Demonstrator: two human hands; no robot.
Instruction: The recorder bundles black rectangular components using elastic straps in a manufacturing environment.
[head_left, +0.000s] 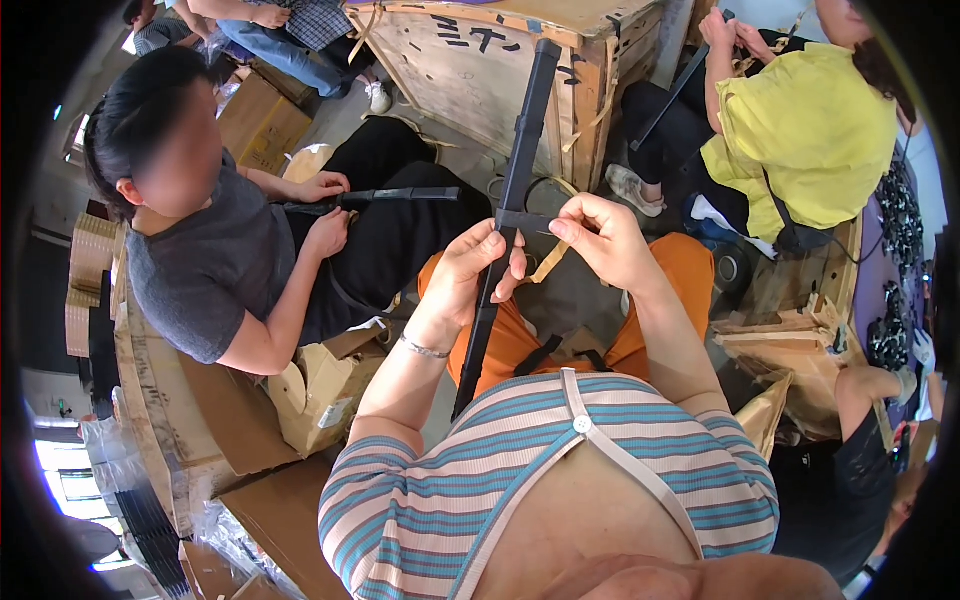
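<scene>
A long, slim black bar (526, 130) runs slantwise in front of me, with raised bands along its length. My left hand (468, 265) is closed around it near the middle, thumb on its upper side. From the bar at that spot a short black strip (527, 221) sticks out to the right. My right hand (605, 245) pinches the free end of this strip between thumb and fingers. A thin tan strip (548, 264) hangs below the pinch, between the two hands; where its upper end is held I cannot make out.
A person in grey (215, 270) sits at left holding a similar black bar (405, 194). A person in yellow (810, 140) at right holds another. A wooden crate (470, 80) stands ahead. Cardboard boxes (330, 395) lie at left, and a purple-covered table (875, 250) with black parts at right.
</scene>
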